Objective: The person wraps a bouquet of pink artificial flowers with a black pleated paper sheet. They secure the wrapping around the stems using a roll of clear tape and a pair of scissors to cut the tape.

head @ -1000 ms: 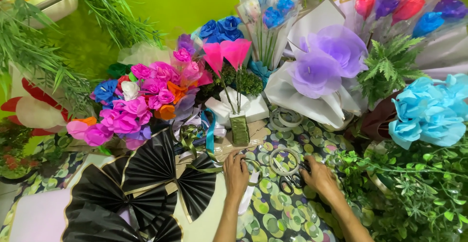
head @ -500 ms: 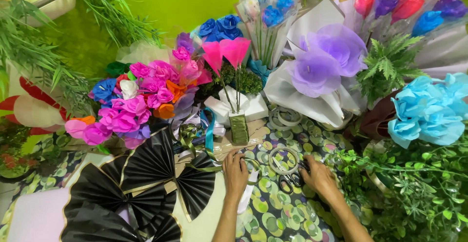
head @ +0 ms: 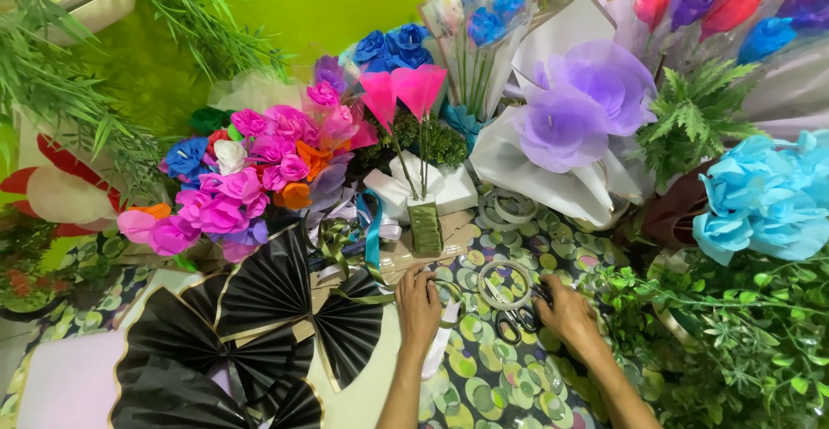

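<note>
We are noting the left hand (head: 420, 305) lying palm-down on the patterned cloth (head: 492, 386), fingers curled loosely over a white strip (head: 439, 347) w/ fingertips toward the ribbon tangle (head: 345, 252); whether it is actually gripping anything, we cannot tell. The right hand (head: 566, 312) is reaching for the scissors (head: 515, 317), fingertips touching or just short of the handles, fingers bent but not through the loops; nothing is clearly held.

The scissors are lying flat just left of the right fingertips, btwn both hands, below a clear tape ring (head: 505, 284). More rings (head: 509, 209) are sitting well beyond the fingers, near the white box (head: 423, 191).

Judgement re the pick-up: we are advising thumb and fingers go fully into the loops before lifting, blades kept shut and pointing away from the left hand. The left hand should be pinning the strip flat so it is not shifting. Green sprigs (head: 725, 343) are crowding the right wrist; snagging is a risk. Black fans (head: 259, 325) are lying left of the left fingers, apart.
</note>
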